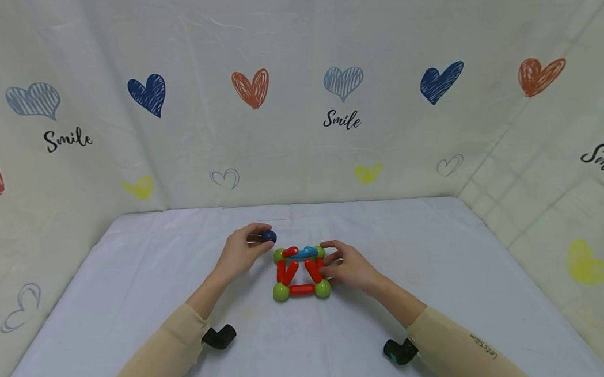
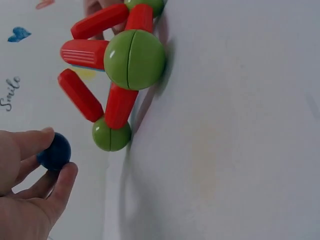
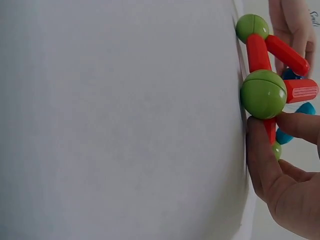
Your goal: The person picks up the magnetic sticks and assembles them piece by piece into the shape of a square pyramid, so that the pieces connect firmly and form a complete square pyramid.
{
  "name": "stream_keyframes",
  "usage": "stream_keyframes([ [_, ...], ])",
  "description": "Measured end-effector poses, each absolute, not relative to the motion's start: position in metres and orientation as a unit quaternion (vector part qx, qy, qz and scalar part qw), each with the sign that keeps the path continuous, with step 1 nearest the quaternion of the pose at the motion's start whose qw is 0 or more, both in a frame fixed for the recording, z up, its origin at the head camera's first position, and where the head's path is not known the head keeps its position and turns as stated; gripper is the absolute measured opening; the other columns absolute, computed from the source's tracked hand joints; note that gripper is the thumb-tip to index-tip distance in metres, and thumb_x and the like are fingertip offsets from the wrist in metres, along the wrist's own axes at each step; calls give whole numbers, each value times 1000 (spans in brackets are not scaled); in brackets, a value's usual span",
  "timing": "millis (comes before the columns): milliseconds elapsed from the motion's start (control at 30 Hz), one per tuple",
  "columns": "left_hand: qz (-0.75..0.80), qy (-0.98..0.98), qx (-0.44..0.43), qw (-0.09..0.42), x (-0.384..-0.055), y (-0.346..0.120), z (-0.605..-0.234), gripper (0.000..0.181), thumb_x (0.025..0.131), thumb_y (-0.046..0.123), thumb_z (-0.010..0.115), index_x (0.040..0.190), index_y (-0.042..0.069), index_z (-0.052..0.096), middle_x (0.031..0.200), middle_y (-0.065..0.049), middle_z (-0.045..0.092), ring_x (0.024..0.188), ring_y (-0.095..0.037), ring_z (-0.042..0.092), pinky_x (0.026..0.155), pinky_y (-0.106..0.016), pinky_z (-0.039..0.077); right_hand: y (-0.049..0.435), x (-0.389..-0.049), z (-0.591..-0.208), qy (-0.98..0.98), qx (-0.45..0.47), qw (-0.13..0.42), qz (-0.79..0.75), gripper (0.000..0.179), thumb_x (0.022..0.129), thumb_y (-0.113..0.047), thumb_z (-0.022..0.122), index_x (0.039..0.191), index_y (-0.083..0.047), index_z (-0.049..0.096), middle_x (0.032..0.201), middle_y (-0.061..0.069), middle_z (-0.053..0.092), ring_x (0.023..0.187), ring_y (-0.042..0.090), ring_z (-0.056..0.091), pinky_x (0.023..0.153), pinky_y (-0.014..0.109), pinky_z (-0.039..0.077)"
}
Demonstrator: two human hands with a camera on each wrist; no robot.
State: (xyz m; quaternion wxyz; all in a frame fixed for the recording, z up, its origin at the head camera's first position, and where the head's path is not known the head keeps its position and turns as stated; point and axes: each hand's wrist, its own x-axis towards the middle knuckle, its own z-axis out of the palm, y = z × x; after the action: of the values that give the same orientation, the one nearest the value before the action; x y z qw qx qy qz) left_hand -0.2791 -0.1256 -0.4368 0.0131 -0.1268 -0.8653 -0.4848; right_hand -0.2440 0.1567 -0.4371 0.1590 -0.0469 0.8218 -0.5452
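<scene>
My left hand point(image 1: 238, 253) pinches a dark blue ball point(image 2: 56, 151) between thumb and fingertips, above the table at the back left corner of a toy frame. Green balls point(image 1: 281, 292) form the frame's corners, joined into a square by red rods point(image 1: 302, 290) and a blue rod at the back. Further red rods point(image 2: 80, 95) slant upward from the corners, and a light blue rod point(image 3: 306, 108) rises from the back right one. At the right side, my right hand point(image 1: 352, 268) grips the frame by its side rod, thumb and fingers close to the front right green ball point(image 3: 264, 94).
A white cloth covers the table point(image 1: 306, 349). Behind it hangs a pale curtain point(image 1: 292, 33) printed with hearts and words. Black wrist devices point(image 1: 220, 336) stick out from both sleeves over the table.
</scene>
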Motion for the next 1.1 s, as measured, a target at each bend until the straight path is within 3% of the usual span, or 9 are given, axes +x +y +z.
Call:
stream_keyframes([
  [533, -541, -818, -198, 2, -257, -108, -419, 39, 96, 11, 75, 134, 10, 65, 129, -5, 63, 116, -27, 64, 97, -40, 54, 152, -246, -436, 819, -49, 165, -547, 59, 93, -6, 73, 147, -7, 49, 113, 14, 62, 97, 25, 65, 82, 39, 61],
  [900, -529, -809, -255, 19, -251, -96, -417, 38, 94, 12, 77, 130, 8, 67, 125, -5, 66, 116, -25, 60, 102, -56, 48, 153, -248, -438, 818, -58, 165, -548, 59, 93, -7, 73, 147, -6, 49, 112, 14, 63, 95, 24, 66, 82, 39, 60],
  [1100, -524, -810, -263, 7, -252, -90, -421, 36, 94, 11, 76, 129, 10, 68, 125, -4, 66, 114, -24, 63, 101, -51, 50, 152, -248, -437, 814, -58, 165, -554, 59, 93, -7, 72, 147, -5, 49, 113, 16, 63, 94, 25, 67, 83, 40, 60],
])
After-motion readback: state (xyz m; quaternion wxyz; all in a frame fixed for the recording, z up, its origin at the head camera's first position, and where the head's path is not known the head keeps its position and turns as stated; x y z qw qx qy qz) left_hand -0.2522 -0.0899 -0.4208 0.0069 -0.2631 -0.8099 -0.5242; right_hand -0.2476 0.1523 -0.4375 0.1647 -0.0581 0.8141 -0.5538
